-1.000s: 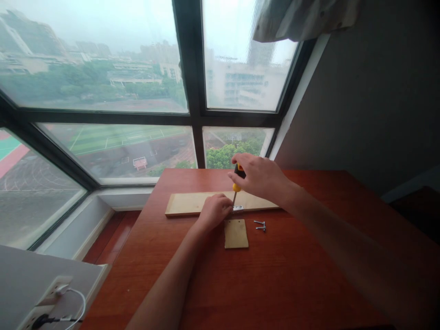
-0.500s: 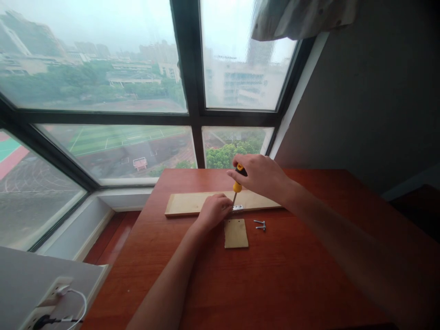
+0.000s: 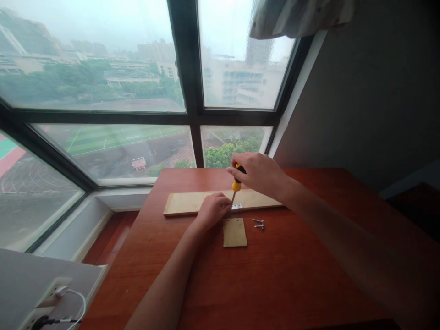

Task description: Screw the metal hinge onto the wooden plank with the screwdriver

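Note:
My right hand [image 3: 257, 170] is closed round the yellow and black handle of a screwdriver [image 3: 236, 186]. The shaft slants down to a small silver metal bracket [image 3: 236, 207] at the near edge of a long pale wooden board [image 3: 185, 203]. On the board rests my left hand [image 3: 213, 210], its fingers curled together beside the screwdriver's tip. What those fingers pinch, if anything, is hidden. Just below the bracket lies a small square wooden piece [image 3: 235, 233] with two holes near its top edge. Several screws [image 3: 259, 224] lie to its right.
Everything lies on a reddish-brown wooden table [image 3: 275, 275]. Large windows with dark frames [image 3: 195, 91] rise behind it. At lower left, a wall socket [image 3: 53, 293] has a white cable plugged in. A curtain [image 3: 302, 18] hangs at the top right.
The whole view has shifted very slightly. Both hands and the screwdriver stay at the bracket, with no other clear movement.

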`<state>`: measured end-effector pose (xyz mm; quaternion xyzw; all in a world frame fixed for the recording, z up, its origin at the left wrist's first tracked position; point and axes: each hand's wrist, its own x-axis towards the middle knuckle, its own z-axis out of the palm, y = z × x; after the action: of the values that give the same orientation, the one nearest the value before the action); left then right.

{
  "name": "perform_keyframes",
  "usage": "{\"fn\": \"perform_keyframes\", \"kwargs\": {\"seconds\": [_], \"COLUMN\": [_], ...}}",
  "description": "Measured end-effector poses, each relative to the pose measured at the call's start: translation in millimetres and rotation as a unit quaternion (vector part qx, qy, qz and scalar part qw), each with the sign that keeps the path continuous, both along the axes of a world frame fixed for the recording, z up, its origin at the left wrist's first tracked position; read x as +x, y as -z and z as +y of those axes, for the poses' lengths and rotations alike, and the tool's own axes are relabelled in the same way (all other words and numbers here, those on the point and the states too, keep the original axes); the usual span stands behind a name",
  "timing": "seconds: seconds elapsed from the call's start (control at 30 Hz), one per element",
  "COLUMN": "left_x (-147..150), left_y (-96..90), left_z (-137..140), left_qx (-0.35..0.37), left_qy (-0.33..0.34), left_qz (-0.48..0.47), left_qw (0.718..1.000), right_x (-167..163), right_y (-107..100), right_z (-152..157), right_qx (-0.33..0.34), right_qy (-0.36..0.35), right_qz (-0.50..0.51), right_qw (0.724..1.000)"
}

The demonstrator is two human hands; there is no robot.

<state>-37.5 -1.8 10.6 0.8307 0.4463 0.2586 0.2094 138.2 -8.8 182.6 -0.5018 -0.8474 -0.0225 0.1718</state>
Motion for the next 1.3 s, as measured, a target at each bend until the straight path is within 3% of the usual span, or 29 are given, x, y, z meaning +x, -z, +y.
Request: {"fn": "perform_keyframes", "kwargs": {"seconds": [0.23,0.43,0.67,0.87,1.1,1.3], "left_x": [-0.5,0.1,0.5,1.2,2.2,1.8], "left_y": [3.6,3.8,2.8,4.1,2.7,1.6], "left_z": [1.1,1.5,0.3,0.2,-0.4,-0.2], "left_qx": [0.004,-0.002,-0.01,-0.009,-0.001,0.005], "left_qy": [-0.004,-0.005,-0.016,-0.017,-0.018,-0.017], "left_qz": [-0.003,-0.013,-0.027,-0.032,-0.015,-0.012], "left_qw": [1.0,1.0,0.999,0.999,1.0,1.0], "right_x": [4.1,2.4,3.2,1.8,3.9,2.5], "right_y": [1.6,2.7,2.0,5.5,5.8,5.7], "right_z": [2.5,4.2,3.5,5.8,7.2,3.0], "right_qx": [-0.044,-0.018,-0.044,-0.007,-0.053,-0.002], "right_qy": [-0.056,-0.007,-0.058,-0.013,-0.076,-0.016], "right_qz": [0.049,0.033,0.075,0.047,0.083,0.038], "right_qw": [0.996,0.999,0.995,0.999,0.992,0.999]}}
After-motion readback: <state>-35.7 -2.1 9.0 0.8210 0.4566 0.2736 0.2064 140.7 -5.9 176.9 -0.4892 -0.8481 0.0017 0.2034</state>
